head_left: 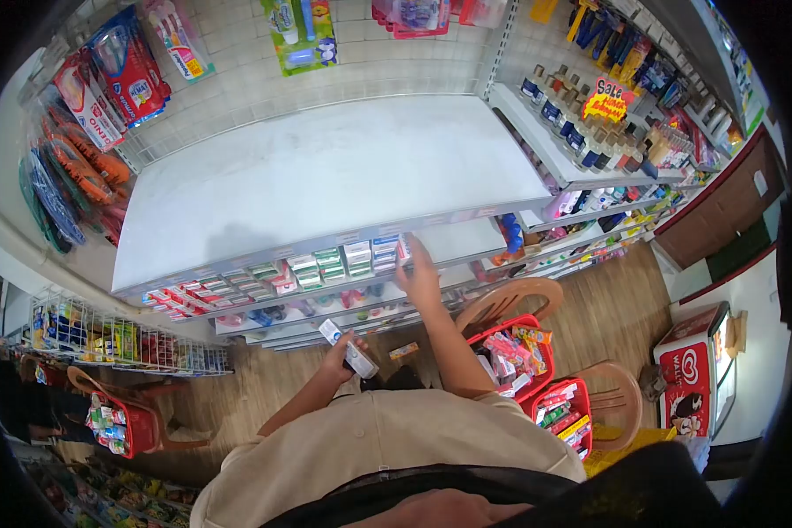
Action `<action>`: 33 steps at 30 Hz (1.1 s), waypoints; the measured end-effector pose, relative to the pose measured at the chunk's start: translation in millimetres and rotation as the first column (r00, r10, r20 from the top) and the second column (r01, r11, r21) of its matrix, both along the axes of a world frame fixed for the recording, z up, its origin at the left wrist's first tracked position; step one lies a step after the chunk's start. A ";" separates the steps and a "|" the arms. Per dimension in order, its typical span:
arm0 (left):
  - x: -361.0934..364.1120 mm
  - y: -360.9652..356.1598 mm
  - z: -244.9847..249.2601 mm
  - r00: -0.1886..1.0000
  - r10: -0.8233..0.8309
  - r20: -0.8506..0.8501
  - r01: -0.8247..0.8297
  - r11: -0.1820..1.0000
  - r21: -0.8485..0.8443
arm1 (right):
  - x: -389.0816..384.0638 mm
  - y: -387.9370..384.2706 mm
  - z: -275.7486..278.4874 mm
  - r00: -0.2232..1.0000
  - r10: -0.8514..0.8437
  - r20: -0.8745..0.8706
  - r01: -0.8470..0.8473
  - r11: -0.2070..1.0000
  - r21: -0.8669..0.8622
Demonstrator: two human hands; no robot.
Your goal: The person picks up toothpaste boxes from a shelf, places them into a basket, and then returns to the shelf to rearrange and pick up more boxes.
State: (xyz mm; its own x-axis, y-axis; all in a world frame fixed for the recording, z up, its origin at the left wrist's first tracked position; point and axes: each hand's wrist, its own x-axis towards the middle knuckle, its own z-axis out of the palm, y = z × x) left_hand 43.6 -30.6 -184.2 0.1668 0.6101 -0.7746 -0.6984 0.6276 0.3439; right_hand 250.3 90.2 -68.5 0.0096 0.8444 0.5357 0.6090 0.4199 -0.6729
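Observation:
My left hand (336, 359) is closed around white-and-blue toothpaste boxes (359, 361), held low in front of my body. One end of the boxes sticks out past my fingers toward the shelf. My right hand (420, 275) reaches to the shelf just under the top board, its fingers on a small white toothpaste box (404, 248) at the right end of a row. Beside it stand stacked blue-and-white boxes (385, 253), then green-and-white boxes (329, 265) and red boxes (178, 301) farther left. Printing on them is too small to read.
A bare white top shelf (326, 167) spans above the row. Red baskets of goods (561, 380) rest by brown plastic chairs (524, 301) on my right; another red basket (141, 427) is at left. Perfume bottles (572, 132) stand upper right. A small box (404, 350) lies on the floor.

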 end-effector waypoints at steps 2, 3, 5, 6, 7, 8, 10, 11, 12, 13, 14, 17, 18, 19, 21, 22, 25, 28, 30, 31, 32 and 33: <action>-0.6 -0.3 -6.4 1.000 -0.002 -0.002 0.002 1.000 0.003 | 2.8 3.1 0.3 1.000 0.017 0.008 -0.017 1.000 -0.018; -0.8 -1.0 -6.9 1.000 -0.003 -0.003 0.003 1.000 0.008 | 4.7 4.3 0.5 0.999 0.035 0.015 -0.035 0.999 -0.034; -2.2 -3.3 -7.0 1.000 -0.004 0.010 0.004 1.000 -0.002 | 9.9 5.6 1.4 0.997 0.073 0.028 -0.071 0.996 -0.056; -2.9 -2.6 -7.4 1.000 -0.004 0.024 0.004 1.000 -0.009 | 12.6 7.2 2.5 0.993 0.113 0.042 -0.109 0.991 -0.074; -4.0 -1.5 -7.6 1.000 -0.002 0.024 0.002 1.000 -0.006 | 15.6 8.6 3.7 0.993 0.115 0.042 -0.111 0.991 -0.072; -5.2 -1.6 -7.9 1.000 -0.008 0.021 0.008 1.000 -0.004 | 18.7 9.3 4.8 0.989 0.141 0.038 -0.138 0.987 -0.082; -6.3 -2.8 -9.3 1.000 -0.011 0.018 0.011 1.000 -0.001 | 21.0 9.7 6.7 0.985 0.170 0.034 -0.167 0.982 -0.091; -6.5 -3.3 -10.0 1.000 0.002 0.008 -0.002 1.000 -0.002 | 21.4 9.9 7.4 0.986 0.165 0.035 -0.161 0.983 -0.086; -6.9 -3.7 -12.7 1.000 0.016 -0.002 -0.016 1.000 -0.002 | 21.5 10.4 7.5 0.987 0.159 0.036 -0.156 0.985 -0.080; -7.6 -3.8 -15.2 1.000 0.019 -0.003 -0.019 1.000 -0.001 | 21.1 11.1 7.0 0.986 0.161 0.036 -0.158 0.984 -0.079; -8.8 -3.4 -17.7 1.000 0.016 -0.001 -0.016 1.000 0.008 | 20.3 11.8 6.3 0.987 0.155 0.030 -0.151 0.984 -0.096; -12.6 -1.1 -30.1 1.000 0.012 0.022 -0.012 1.000 0.017 | 17.2 11.0 5.0 0.990 0.135 0.030 -0.131 0.986 -0.104; -12.6 -0.7 -30.7 0.999 0.010 0.043 -0.010 1.000 0.017 | 16.5 10.8 4.8 0.992 0.121 0.037 -0.117 0.989 -0.095; -12.7 -0.5 -31.4 0.999 0.010 0.043 -0.011 1.000 0.017 | 16.2 11.0 4.8 0.992 0.121 0.037 -0.117 0.989 -0.095; -12.7 0.0 -31.7 0.999 0.015 0.050 -0.016 1.000 0.010 | 16.1 11.2 5.0 0.993 0.110 0.047 -0.105 0.990 -0.097; -12.1 0.8 -31.2 0.999 0.014 0.049 -0.015 1.000 0.011 | 15.9 11.3 5.1 0.993 0.109 0.046 -0.104 0.990 -0.096; -9.5 2.6 -31.6 0.998 0.043 0.040 -0.042 0.999 -0.025 | 13.9 10.5 5.9 0.994 0.101 0.038 -0.096 0.987 -0.126; -8.9 2.3 -29.7 0.998 0.039 0.051 -0.039 0.999 -0.007 | 9.9 8.5 4.8 0.996 0.060 0.061 -0.053 0.992 -0.116; -8.2 3.2 -26.2 0.999 0.040 0.008 -0.040 0.999 -0.015 | 7.5 7.7 4.7 0.998 0.032 0.054 -0.025 0.992 -0.121; -7.9 3.9 -24.1 0.999 0.038 0.006 -0.038 0.999 -0.014 | 6.0 6.9 5.2 0.998 0.029 0.053 -0.023 0.992 -0.121; -7.6 4.5 -22.1 0.999 0.041 0.001 -0.041 0.999 -0.024 | 4.5 5.9 5.6 0.999 0.011 0.035 -0.006 0.992 -0.123; -7.4 4.8 -21.6 0.999 0.046 -0.003 -0.046 0.998 -0.035 | 3.5 5.0 7.0 1.000 -0.007 0.017 0.009 0.992 -0.127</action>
State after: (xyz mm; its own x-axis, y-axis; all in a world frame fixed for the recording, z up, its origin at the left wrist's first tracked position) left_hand 36.2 -25.9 -205.9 0.1374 0.5898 -0.7958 -0.7259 0.6066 0.3242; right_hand 253.8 95.2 -61.5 0.0081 0.9054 0.4244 0.6236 0.3272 -0.7100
